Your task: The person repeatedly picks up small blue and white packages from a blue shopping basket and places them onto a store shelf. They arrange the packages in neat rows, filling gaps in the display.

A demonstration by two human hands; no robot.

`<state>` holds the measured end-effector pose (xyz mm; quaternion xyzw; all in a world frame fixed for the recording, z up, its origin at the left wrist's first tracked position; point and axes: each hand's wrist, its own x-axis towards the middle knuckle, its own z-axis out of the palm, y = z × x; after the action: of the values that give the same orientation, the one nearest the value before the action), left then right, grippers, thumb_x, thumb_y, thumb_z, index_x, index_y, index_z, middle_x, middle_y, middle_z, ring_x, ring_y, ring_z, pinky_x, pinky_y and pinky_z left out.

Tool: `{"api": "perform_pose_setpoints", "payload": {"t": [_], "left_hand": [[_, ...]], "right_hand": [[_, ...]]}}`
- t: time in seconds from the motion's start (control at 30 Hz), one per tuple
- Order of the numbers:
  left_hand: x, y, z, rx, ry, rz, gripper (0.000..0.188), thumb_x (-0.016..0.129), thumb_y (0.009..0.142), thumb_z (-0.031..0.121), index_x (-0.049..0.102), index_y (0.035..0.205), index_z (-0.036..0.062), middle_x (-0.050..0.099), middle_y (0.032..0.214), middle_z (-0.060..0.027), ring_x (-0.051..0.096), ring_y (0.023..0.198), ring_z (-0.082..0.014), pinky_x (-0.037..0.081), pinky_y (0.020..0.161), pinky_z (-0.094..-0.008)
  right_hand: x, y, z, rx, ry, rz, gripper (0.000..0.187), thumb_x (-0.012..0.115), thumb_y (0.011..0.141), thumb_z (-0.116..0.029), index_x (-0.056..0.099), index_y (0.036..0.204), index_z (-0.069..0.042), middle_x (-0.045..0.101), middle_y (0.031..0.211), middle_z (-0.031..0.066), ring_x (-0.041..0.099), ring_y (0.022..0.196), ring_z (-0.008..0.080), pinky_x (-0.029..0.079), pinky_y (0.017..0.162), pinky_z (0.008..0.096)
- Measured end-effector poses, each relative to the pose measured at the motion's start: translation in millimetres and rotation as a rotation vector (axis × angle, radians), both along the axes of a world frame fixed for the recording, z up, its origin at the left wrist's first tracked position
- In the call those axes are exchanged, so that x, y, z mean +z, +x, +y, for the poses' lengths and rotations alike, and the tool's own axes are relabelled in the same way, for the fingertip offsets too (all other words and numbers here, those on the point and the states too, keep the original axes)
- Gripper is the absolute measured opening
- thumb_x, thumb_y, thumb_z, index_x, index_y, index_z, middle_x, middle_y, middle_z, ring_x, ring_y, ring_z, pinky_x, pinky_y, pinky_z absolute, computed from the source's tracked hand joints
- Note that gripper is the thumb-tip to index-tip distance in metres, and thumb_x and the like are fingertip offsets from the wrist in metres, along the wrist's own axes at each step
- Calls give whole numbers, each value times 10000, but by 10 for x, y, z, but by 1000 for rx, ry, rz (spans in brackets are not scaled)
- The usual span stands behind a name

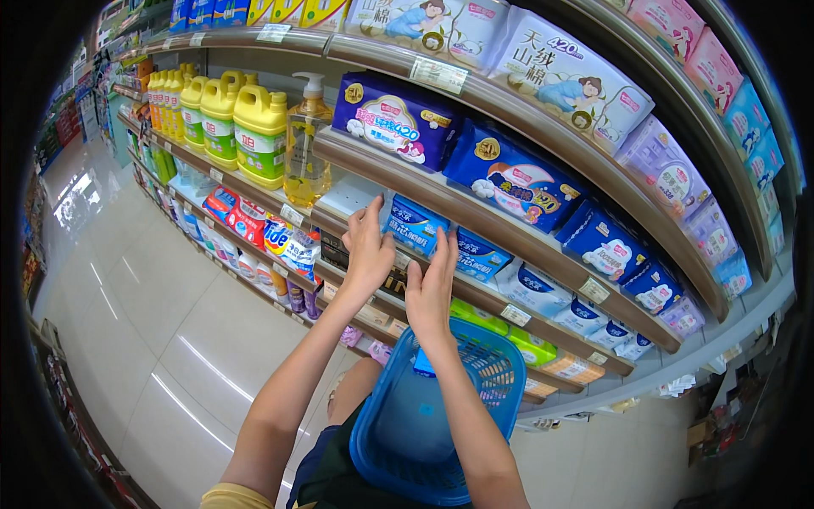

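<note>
Both my hands reach into a shelf, one on each side of a small blue soft pack. My left hand is at the pack's left end, with its fingers bent a little and apart. At the right end, the stretched fingers of my right hand lie along the pack's edge. Neither hand is closed around it; how firmly the fingertips press cannot be made out. Another blue pack sits just right of my right fingertips. Under my right forearm is a blue plastic basket with a small blue item inside.
Left of my hands stand a pump bottle and yellow jugs. Larger dark blue packs fill the shelf above. White packs continue to the right. Detergent bags lie lower left, above the tiled floor.
</note>
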<state>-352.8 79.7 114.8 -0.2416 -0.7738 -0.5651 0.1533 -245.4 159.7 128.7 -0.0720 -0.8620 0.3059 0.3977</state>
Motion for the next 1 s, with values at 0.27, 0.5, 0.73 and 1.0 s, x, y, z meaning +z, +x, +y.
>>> {"api": "perform_pose_setpoints", "payload": {"t": [0.27, 0.5, 0.73, 1.0], "left_hand": [[-42, -113, 45, -106, 89, -18, 680, 559, 785, 16, 422, 1450, -4, 502, 1351, -195, 488, 1284, -341, 325, 1061, -449], [-47, 152, -49, -165, 386, -45, 623, 542, 771, -89, 428, 1373, 26, 479, 1333, -137, 494, 1234, -239, 426, 1003, -369], [-42, 660, -177, -289, 611, -113, 618, 559, 819, -132, 349, 1369, 55, 495, 1330, -137, 514, 1172, -204, 408, 1013, -339], [-260, 1540, -319, -293, 745, -296, 645, 589, 856, -87, 294, 1408, 68, 463, 1375, -155, 507, 1214, -217, 435, 986, -344]], "right_hand": [[-59, -47, 26, 22, -197, 12, 759, 597, 942, 19, 195, 1586, -13, 341, 1513, 230, 439, 1357, 356, 455, 1081, 427], [-91, 89, -76, 102, -225, 89, 795, 580, 916, 90, 173, 1592, -3, 337, 1470, 212, 468, 1326, 360, 476, 1082, 419], [-180, 373, -151, 178, -310, 163, 703, 621, 924, 55, 264, 1527, -6, 310, 1452, 224, 455, 1336, 363, 506, 1066, 416], [-322, 1020, -279, 55, -197, 216, 527, 752, 896, -92, 372, 1257, -40, 326, 1550, 285, 439, 1308, 374, 461, 956, 386]]}}
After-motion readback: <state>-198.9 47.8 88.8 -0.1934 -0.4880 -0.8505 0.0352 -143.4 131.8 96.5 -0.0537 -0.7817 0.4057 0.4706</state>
